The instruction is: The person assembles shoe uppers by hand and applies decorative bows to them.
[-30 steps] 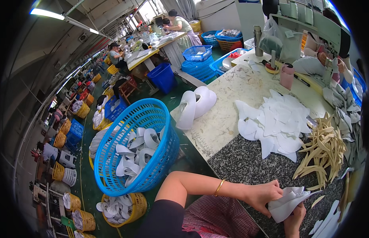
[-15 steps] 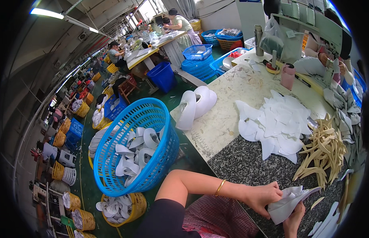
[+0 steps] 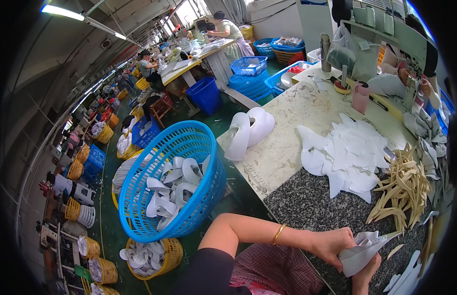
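A pale grey-white, curved piece that looks like a shoe upper is held between my two hands above the dark speckled tabletop. My left hand, with a gold bangle on the wrist, pinches its left side. From below and to the right, my right hand grips the lower edge, its fingers partly hidden. A thin pale strip shows at the piece's right tip. Just beyond my hands lies a heap of cream strips. Farther off is a pile of flat white cut pieces. One loose cream strip rests beside my right hand.
Two curled white pieces sit at the table's left edge. A blue basket of similar pieces stands left, above a yellow basket. A pink bottle and a steel flask stand farther back. Other people work beyond.
My hands have drawn closer together on the piece and it has tilted, its right tip now higher. The whole view has shifted slightly.
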